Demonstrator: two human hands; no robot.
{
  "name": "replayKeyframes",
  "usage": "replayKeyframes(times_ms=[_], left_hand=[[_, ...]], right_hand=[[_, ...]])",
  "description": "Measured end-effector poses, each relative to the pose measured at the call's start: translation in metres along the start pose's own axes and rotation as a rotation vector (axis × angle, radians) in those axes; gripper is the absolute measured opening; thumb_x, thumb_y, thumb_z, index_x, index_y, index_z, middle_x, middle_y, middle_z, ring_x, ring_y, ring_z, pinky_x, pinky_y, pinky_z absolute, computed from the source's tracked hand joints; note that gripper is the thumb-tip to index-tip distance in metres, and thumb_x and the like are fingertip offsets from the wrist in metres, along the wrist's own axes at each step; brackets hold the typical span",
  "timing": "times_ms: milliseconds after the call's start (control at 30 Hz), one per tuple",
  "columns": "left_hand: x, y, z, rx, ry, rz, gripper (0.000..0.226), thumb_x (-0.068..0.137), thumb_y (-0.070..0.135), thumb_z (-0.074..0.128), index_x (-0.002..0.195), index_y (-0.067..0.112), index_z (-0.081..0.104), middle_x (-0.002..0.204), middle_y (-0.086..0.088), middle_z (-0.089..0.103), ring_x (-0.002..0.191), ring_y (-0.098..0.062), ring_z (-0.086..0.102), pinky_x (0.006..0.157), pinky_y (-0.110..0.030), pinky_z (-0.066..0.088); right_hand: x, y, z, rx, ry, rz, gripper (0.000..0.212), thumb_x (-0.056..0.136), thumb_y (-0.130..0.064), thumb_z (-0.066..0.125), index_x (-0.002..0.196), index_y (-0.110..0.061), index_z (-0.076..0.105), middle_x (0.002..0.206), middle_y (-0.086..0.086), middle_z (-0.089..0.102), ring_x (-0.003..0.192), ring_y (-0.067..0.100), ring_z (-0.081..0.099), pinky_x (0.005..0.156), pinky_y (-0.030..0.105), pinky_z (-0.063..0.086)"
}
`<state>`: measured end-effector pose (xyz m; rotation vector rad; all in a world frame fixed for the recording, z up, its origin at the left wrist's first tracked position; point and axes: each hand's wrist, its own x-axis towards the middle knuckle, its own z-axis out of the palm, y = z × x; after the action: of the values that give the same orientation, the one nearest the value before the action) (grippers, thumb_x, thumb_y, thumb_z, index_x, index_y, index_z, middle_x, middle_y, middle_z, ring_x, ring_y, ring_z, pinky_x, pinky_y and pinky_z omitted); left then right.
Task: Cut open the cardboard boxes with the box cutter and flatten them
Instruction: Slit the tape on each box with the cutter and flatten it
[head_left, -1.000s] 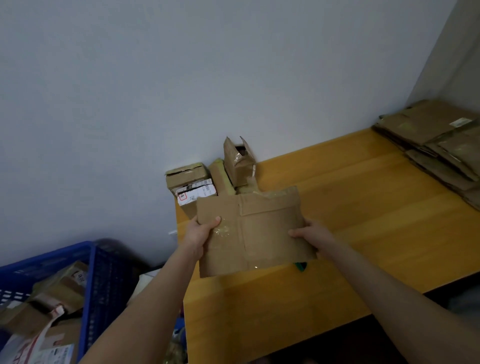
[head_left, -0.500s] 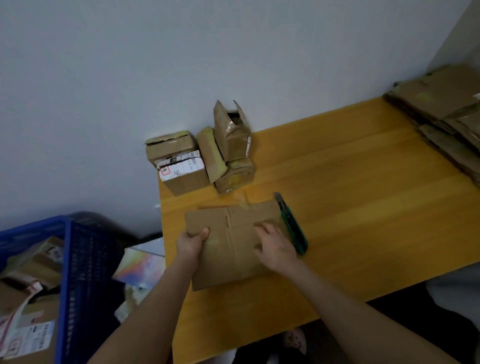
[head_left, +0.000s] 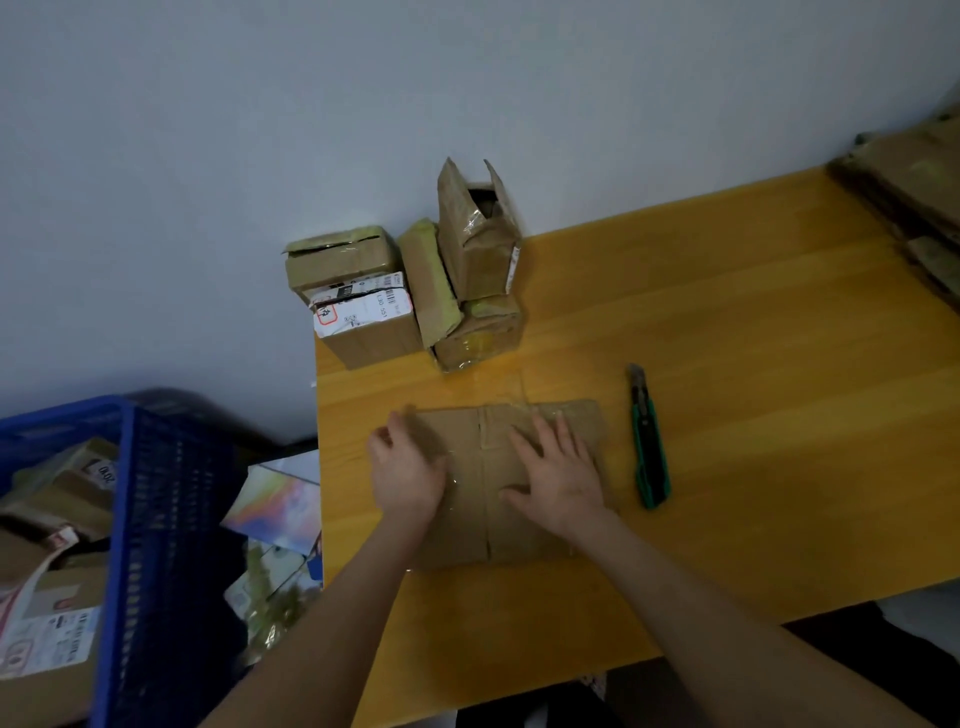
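1. Wood in a warm yellow-orange makes up the table, which fills the middle and right of the frame; its left edge runs down the centre-left, and its near edge slants across the lower right.
2. A plain pale wall takes up the whole upper half, meeting the table's far edge.
3. The flattened box lies flat on the table at lower centre, close to the table's left edge, with glossy tape showing on it.
4. The left hand rests palm down on the left part of that cardboard, fingers spread loosely and gripping nothing; its fingertips are blurred.
5. The right hand presses on the right part, palm down, fingers straight and splayed.
6. The box cutter, green and black, lies on the bare wood just right of the flattened box, blade end pointing up the frame; neither hand touches it.
7. Small boxes cluster against the wall at the table's far left corner: a labelled box on the left and a tall box with open flaps on the right.
8. A stack of flattened cardboard sits at the right edge of the frame.
9. Off the table, at lower left, a blue crate holds more cardboard, and a colourful printed sheet lies between crate and table.
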<state>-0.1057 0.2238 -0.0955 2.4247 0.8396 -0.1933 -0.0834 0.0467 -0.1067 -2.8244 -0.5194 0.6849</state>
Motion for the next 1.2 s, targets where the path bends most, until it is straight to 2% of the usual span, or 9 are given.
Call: replayKeyframes(times_ms=[100, 167, 267, 333, 400, 500, 667, 867, 1200], left_hand=[[0.002, 0.005, 0.016, 0.275, 0.015, 0.478, 0.076, 0.091, 0.022, 0.060, 0.153, 0.008, 0.018, 0.157, -0.013, 0.021, 0.144, -0.029, 0.022, 0.117, -0.044, 0.026], [0.007, 0.000, 0.032, 0.405, -0.104, 0.640, 0.072, 0.097, 0.031, 0.047, 0.155, 0.011, 0.010, 0.163, -0.007, 0.010, 0.150, -0.024, 0.006, 0.122, -0.045, 0.011], [0.012, -0.020, 0.052, 0.560, -0.159, 0.586, 0.073, 0.095, 0.058, 0.008, 0.153, 0.017, -0.009, 0.162, -0.001, -0.013, 0.150, -0.021, -0.009, 0.118, -0.045, -0.006], [0.013, -0.028, 0.059, 0.579, -0.125, 0.581, 0.079, 0.090, 0.062, 0.001, 0.153, 0.015, -0.002, 0.161, -0.002, -0.006, 0.150, -0.023, 0.000, 0.117, -0.046, -0.002], [0.014, -0.029, 0.061, 0.556, -0.111, 0.575, 0.083, 0.090, 0.064, 0.002, 0.154, 0.011, 0.006, 0.162, -0.004, 0.000, 0.150, -0.022, 0.004, 0.117, -0.044, 0.000], [0.015, -0.028, 0.060, 0.517, -0.127, 0.547, 0.090, 0.084, 0.068, -0.003, 0.152, 0.010, -0.004, 0.162, -0.005, -0.006, 0.150, -0.018, -0.002, 0.117, -0.038, -0.006], [0.018, -0.032, 0.056, 0.514, -0.062, 0.567, 0.086, 0.089, 0.071, 0.013, 0.154, 0.014, 0.018, 0.161, -0.009, 0.016, 0.147, -0.026, 0.022, 0.117, -0.050, 0.021], [0.023, -0.044, 0.056, 0.593, -0.041, 0.543, 0.074, 0.088, 0.071, 0.017, 0.153, 0.036, 0.016, 0.163, -0.009, 0.003, 0.150, -0.028, 0.010, 0.110, -0.066, 0.018], [0.015, -0.044, 0.063, 0.560, -0.008, 0.547, 0.072, 0.093, 0.063, 0.021, 0.153, 0.022, 0.025, 0.162, -0.014, 0.012, 0.148, -0.032, 0.016, 0.113, -0.062, 0.020]], right_hand=[[0.008, 0.001, 0.012, -0.041, -0.042, -0.026, 0.090, 0.087, -0.067, 0.046, 0.154, -0.030, 0.000, 0.161, 0.002, -0.013, 0.147, 0.030, -0.015, 0.118, 0.046, -0.007], [0.009, 0.001, 0.015, -0.011, 0.013, -0.022, 0.091, 0.085, -0.067, 0.050, 0.154, -0.027, 0.005, 0.162, 0.001, 0.002, 0.148, 0.028, -0.004, 0.119, 0.045, -0.001], [0.016, 0.002, 0.008, 0.109, 0.155, 0.047, 0.086, 0.089, -0.055, 0.052, 0.154, -0.020, 0.009, 0.153, 0.003, 0.028, 0.141, 0.026, 0.022, 0.116, 0.042, 0.020], [0.026, 0.003, 0.001, 0.085, 0.208, 0.083, 0.081, 0.093, -0.047, 0.051, 0.154, -0.016, 0.009, 0.152, 0.007, 0.028, 0.140, 0.027, 0.022, 0.115, 0.042, 0.023], [0.037, 0.003, 0.003, 0.004, 0.189, 0.029, 0.073, 0.096, -0.046, 0.044, 0.154, -0.014, 0.012, 0.158, 0.010, 0.015, 0.147, 0.031, 0.006, 0.119, 0.044, 0.009], [0.045, 0.000, 0.023, -0.043, 0.111, -0.093, 0.063, 0.101, -0.051, 0.024, 0.155, -0.022, 0.005, 0.162, 0.006, -0.005, 0.147, 0.030, -0.012, 0.115, 0.040, -0.013], [0.046, 0.006, 0.029, -0.141, 0.078, -0.105, 0.077, 0.080, -0.062, -0.014, 0.152, -0.036, -0.002, 0.160, 0.005, -0.017, 0.146, 0.033, -0.016, 0.111, 0.042, -0.016], [0.036, 0.009, 0.048, -0.155, 0.212, 0.016, 0.064, 0.090, -0.068, 0.011, 0.149, -0.044, 0.019, 0.161, 0.014, 0.007, 0.146, 0.042, 0.007, 0.114, 0.059, 0.003], [0.040, 0.011, 0.052, -0.175, 0.235, 0.021, 0.064, 0.091, -0.067, 0.016, 0.149, -0.041, 0.020, 0.159, 0.014, 0.018, 0.144, 0.041, 0.016, 0.111, 0.060, 0.005]])
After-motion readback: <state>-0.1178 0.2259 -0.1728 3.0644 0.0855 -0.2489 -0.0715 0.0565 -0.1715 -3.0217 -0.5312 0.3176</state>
